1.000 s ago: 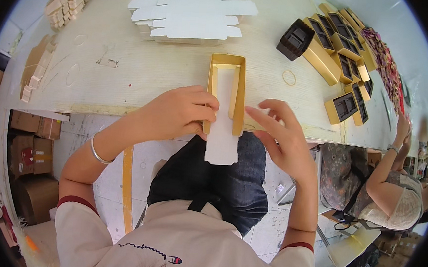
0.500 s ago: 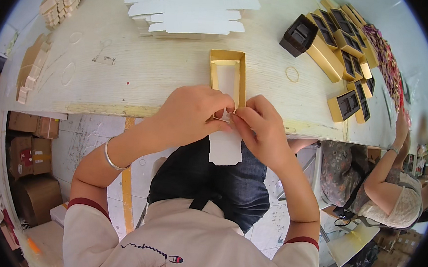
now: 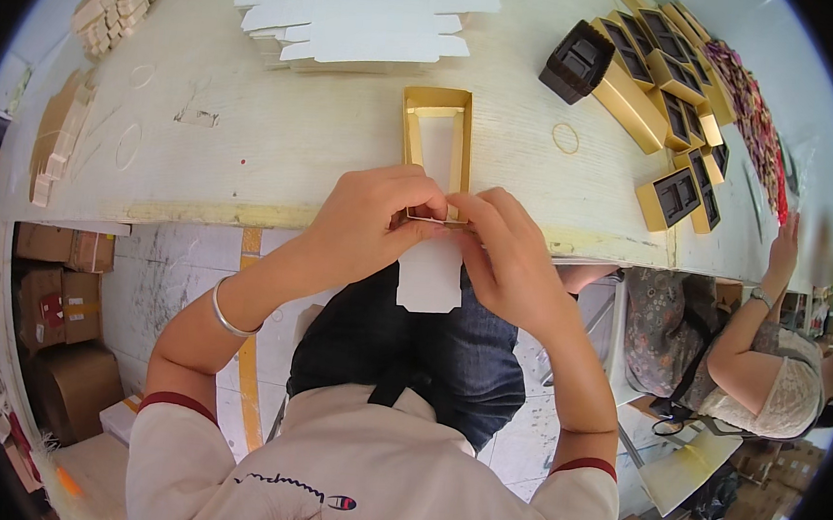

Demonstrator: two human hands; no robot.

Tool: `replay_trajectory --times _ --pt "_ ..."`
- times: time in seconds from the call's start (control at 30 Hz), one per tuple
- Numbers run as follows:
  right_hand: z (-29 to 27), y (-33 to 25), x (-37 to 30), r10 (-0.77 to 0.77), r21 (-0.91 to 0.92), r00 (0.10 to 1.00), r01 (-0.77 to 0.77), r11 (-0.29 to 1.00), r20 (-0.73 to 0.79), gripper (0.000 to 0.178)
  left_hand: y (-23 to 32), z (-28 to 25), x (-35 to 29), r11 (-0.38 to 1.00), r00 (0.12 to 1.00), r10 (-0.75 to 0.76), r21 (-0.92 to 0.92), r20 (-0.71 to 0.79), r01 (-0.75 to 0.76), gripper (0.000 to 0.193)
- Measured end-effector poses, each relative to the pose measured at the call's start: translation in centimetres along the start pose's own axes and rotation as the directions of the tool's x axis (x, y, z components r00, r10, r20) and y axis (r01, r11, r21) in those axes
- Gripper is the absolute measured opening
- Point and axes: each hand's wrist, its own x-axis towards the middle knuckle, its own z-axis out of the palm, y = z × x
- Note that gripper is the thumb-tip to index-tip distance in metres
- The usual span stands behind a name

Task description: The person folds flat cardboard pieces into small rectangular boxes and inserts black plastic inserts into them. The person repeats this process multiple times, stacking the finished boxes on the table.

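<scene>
A narrow gold cardboard box (image 3: pixel 466 152) with a white inside lies open at the table's front edge, its length pointing away from me. The near end is between my hands, and its white end flap (image 3: pixel 430 282) hangs over the edge above my lap. My left hand (image 3: pixel 370 210) is closed on the left near corner, fingertips inside the box and thumb at the near wall. My right hand (image 3: pixel 511 257) pinches the right near corner, its fingers over the rim. The fingers partly hide the near wall.
Flat white box blanks (image 3: pixel 376 16) are stacked at the back. Gold boxes with black inserts (image 3: pixel 674 199) and dark plastic trays (image 3: pixel 577 63) stand right. A rubber band (image 3: pixel 565 138) lies nearby. More blanks (image 3: pixel 61 134) are left. A co-worker's arm (image 3: pixel 752 322) is at far right.
The box has shifted slightly left and away in the picture. My right fingers have moved from a pinch at the near wall's middle to the right corner and rim.
</scene>
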Motion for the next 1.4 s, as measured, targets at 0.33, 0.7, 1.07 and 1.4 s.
replay_trajectory --times 0.33,0.7,1.07,1.4 --pt "-0.1 1.4 -0.2 -0.064 0.240 0.991 0.090 0.967 -0.114 0.014 0.7 -2.2 0.8 0.973 0.969 -0.120 -0.167 0.217 0.158 0.020" --pt "2.0 -0.1 0.5 0.180 0.283 0.943 -0.099 0.954 -0.278 0.012 1.4 -1.5 0.3 0.983 0.983 -0.181 -0.008 0.034 0.182 0.026" --pt "3.4 -0.7 -0.2 0.198 0.279 0.881 -0.079 0.957 -0.431 0.040 0.7 -0.5 0.2 0.998 0.984 0.045 0.059 -0.170 -0.035 0.013" --pt "1.5 -0.7 0.5 -0.084 -0.082 0.975 0.068 0.994 -0.206 0.040 -0.6 0.0 -1.2 0.936 0.951 0.276 0.264 -0.137 -0.234 0.013"
